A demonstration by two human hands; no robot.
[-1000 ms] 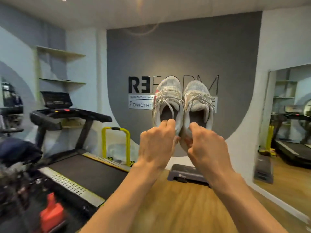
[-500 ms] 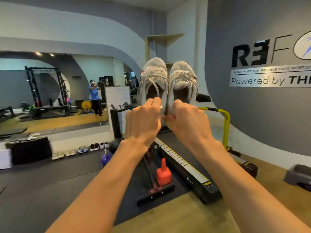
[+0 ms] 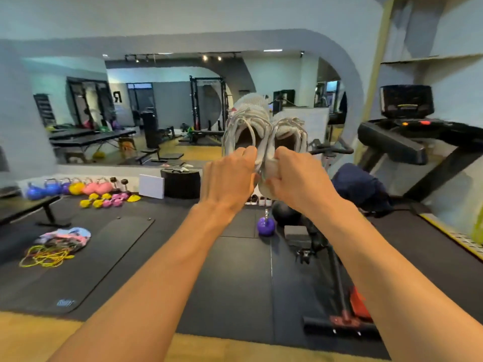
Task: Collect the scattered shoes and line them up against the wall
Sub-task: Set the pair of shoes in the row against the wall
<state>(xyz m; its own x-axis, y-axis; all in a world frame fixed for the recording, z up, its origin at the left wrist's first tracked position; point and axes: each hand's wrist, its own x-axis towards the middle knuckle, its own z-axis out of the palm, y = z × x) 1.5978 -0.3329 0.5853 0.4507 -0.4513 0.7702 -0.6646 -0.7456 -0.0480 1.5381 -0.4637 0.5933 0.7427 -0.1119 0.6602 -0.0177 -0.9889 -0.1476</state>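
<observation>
the pair of pale grey knit sneakers [image 3: 251,121] is held up in mid-air, one heel gripped by the left hand [image 3: 227,178], one by the right hand [image 3: 300,178]. they're kept side by side, probably so they can be set down matched by the row of shoes [image 3: 257,200] at the mirrored wall [image 3: 104,169].

A single wide-angle view, worn at head height, looks forward and slightly down across the black floor mats [image 3: 235,270] toward the mirrored wall [image 3: 170,105], with the treadmill [image 3: 407,137] at its right edge. The left hand [image 3: 230,178] and right hand [image 3: 298,178] reach in from the bottom edge. They grip a pair of shoes [image 3: 251,116] close to the lens at centre. Straight lines bend near the frame's edges.
</observation>
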